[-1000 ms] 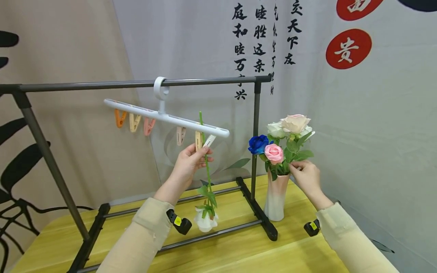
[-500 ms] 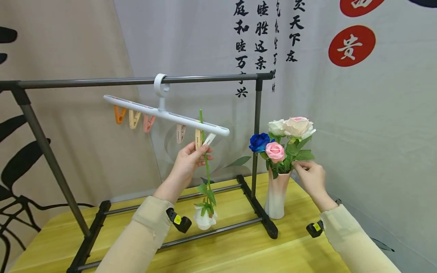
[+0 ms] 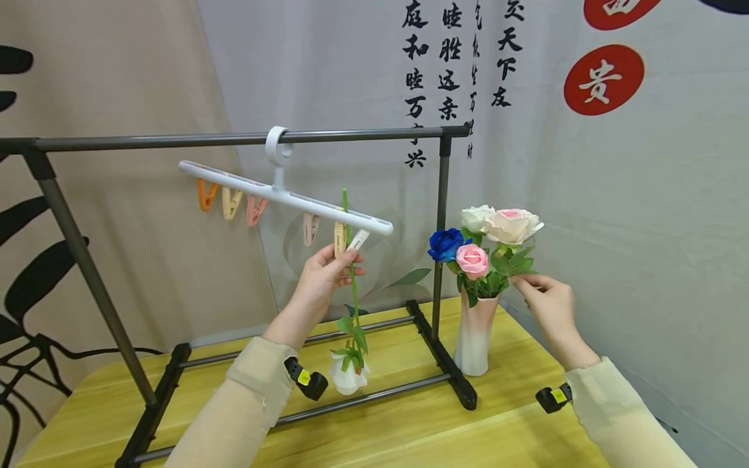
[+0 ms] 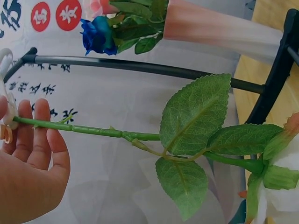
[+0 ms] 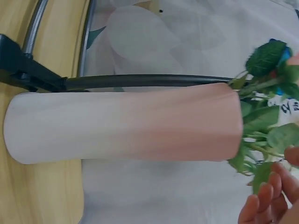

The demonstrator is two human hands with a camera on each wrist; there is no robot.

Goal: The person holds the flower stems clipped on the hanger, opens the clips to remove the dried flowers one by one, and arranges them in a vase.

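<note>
My left hand (image 3: pixel 328 276) pinches a white clothespin (image 3: pixel 359 240) at the right end of a white hanger (image 3: pixel 287 197). Beside it, a cream clothespin (image 3: pixel 340 239) hangs from the same bar. A white rose (image 3: pixel 349 376) hangs head down, its green stem (image 4: pixel 96 131) passing by the clothespins and the fingers. On the right, my right hand (image 3: pixel 547 305) has thumb and forefinger together on a green leaf (image 5: pixel 262 175) at the side of a bouquet. A pink and white vase (image 3: pixel 473 338) bears blue, pink (image 3: pixel 472 260), white and cream roses (image 3: pixel 513 225).
The hanger hooks over the dark metal rack's top rail (image 3: pixel 193 142). Several more clothespins (image 3: pixel 255 211) hang along it. The rack stands on a yellow wooden table (image 3: pixel 497 416), its right post (image 3: pixel 440 240) close to the vase. A printed cloth (image 3: pixel 673 214) hangs behind.
My right hand has moved right, away from the vase mouth, and the leaf and cream rose have shifted with it. My left hand stays at the clothespin.
</note>
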